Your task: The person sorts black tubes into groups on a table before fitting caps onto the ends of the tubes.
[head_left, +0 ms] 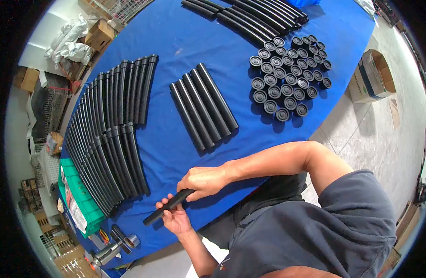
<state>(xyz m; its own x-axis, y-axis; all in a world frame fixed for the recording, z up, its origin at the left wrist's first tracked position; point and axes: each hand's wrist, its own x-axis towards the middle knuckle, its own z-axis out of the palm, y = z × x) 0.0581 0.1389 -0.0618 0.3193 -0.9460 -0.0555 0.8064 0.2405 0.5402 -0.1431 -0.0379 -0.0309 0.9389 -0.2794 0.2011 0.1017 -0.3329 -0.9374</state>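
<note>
A short black tube (153, 216) is held at a slant near the front edge of the table, between both of my hands. My right hand (204, 182) is closed over its upper end, hiding that end. My left hand (177, 219) supports the tube from below, with the thumb and fingers curled around its middle. Just beyond my hands, several black tubes (204, 109) lie side by side. On the left, two rows of black tubes with collar-like caps (125, 92) on their far ends are lined up.
Many round black caps (287, 78) stand grouped at the right on the blue cloth (171, 41). More black tubes (250, 21) lie at the far side. A green crate (90, 204) and a tape dispenser (113, 248) sit at the lower left. A cardboard box (370, 78) stands on the floor.
</note>
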